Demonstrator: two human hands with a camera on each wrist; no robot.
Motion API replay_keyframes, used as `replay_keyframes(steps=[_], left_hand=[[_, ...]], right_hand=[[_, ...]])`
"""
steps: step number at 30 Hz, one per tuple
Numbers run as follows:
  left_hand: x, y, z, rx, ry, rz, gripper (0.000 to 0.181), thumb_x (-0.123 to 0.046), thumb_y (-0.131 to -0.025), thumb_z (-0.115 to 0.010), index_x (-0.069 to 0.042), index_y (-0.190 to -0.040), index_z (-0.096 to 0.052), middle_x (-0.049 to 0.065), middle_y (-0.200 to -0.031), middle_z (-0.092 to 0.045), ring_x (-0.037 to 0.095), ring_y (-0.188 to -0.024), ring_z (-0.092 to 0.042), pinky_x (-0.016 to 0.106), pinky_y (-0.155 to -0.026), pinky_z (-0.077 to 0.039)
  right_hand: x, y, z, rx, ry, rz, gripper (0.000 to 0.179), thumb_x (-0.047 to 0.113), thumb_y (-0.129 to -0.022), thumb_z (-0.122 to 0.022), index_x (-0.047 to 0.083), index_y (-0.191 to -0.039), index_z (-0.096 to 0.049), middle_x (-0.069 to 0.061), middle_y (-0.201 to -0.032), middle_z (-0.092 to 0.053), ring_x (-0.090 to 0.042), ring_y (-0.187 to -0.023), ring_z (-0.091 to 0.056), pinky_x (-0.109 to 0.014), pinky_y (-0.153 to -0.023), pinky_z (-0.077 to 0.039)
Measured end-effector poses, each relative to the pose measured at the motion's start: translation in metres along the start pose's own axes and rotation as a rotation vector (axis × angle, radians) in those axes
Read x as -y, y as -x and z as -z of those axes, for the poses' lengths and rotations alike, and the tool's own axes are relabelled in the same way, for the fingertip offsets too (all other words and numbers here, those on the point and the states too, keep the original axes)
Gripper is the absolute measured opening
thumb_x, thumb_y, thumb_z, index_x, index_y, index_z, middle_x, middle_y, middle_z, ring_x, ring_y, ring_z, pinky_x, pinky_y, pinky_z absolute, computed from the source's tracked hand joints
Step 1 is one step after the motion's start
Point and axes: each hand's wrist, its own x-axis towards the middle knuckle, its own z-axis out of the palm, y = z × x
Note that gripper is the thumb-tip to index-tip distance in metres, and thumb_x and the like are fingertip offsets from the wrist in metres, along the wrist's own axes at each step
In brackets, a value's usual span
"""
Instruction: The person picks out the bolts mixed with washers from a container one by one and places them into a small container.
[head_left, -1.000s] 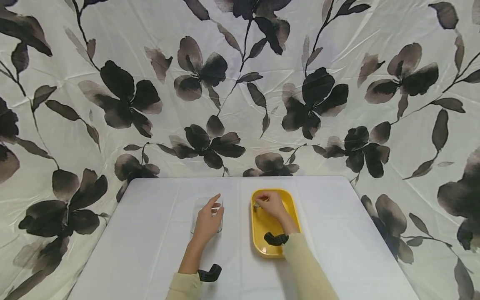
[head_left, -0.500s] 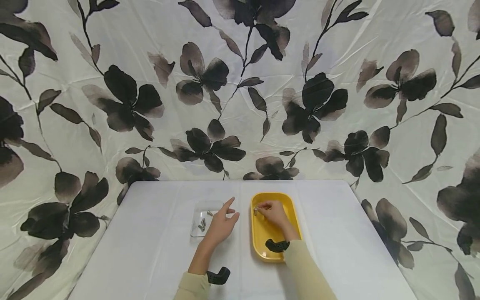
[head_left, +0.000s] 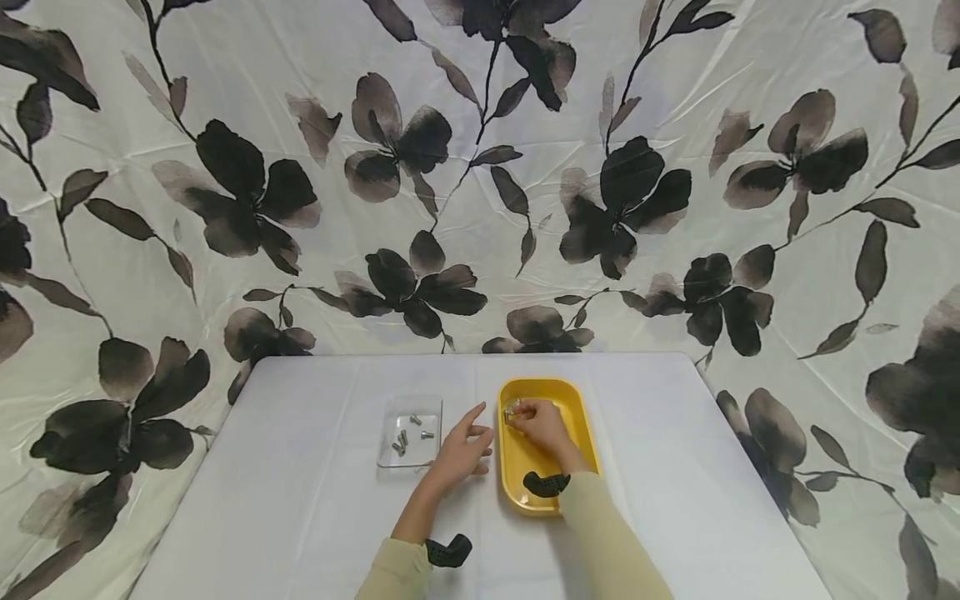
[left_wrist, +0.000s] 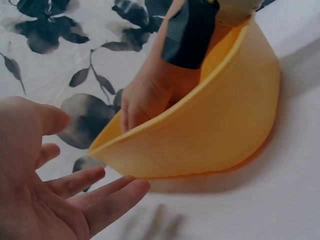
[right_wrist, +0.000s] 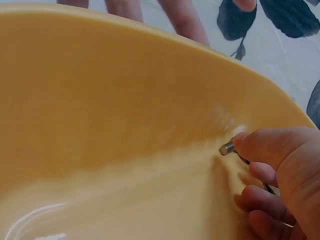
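Observation:
My right hand reaches into the far left part of the yellow tray. Between its thumb and fingers it pinches a small metal screw, whose blunt end points out over the tray floor. A second bit of metal shows between the lower fingers in the right wrist view, mostly hidden. My left hand hovers just left of the tray, fingers spread and relaxed, holding nothing. Farther left, a clear plastic box has several silver screws lying in it.
A white cloth covers the table under both containers. Behind its far edge hangs a floral curtain. The tray's raised yellow wall stands between my two hands.
My left hand has moved right, from over the clear box to beside the tray, uncovering the screws in the box. The right hand has stayed in the tray's far left part.

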Motion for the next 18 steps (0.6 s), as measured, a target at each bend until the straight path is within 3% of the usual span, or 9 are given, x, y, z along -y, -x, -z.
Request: replay_keyframes(steps=[9, 18], left_hand=[[0.015, -0.002, -0.01, 0.017, 0.097, 0.043, 0.062, -0.024, -0.096, -0.058, -0.023, -0.153, -0.032, 0.015, -0.124, -0.056, 0.022, -0.091, -0.063, 0.038, -0.064, -0.059], [0.015, -0.002, -0.017, 0.071, 0.167, 0.023, 0.065, -0.022, -0.097, -0.06, -0.022, -0.154, -0.029, 0.022, -0.129, -0.052, 0.034, -0.097, -0.065, 0.042, -0.063, -0.059]], right_hand=[[0.0, 0.0, -0.005, -0.023, 0.08, -0.047, 0.024, 0.026, -0.08, -0.081, 0.01, -0.096, -0.072, 0.0, -0.079, -0.064, -0.016, -0.069, -0.058, -0.027, -0.061, -0.05], [0.004, -0.003, -0.007, -0.081, 0.205, -0.072, 0.022, 0.034, -0.08, -0.08, 0.015, -0.09, -0.074, 0.004, -0.077, -0.064, -0.014, -0.068, -0.056, -0.028, -0.062, -0.048]])
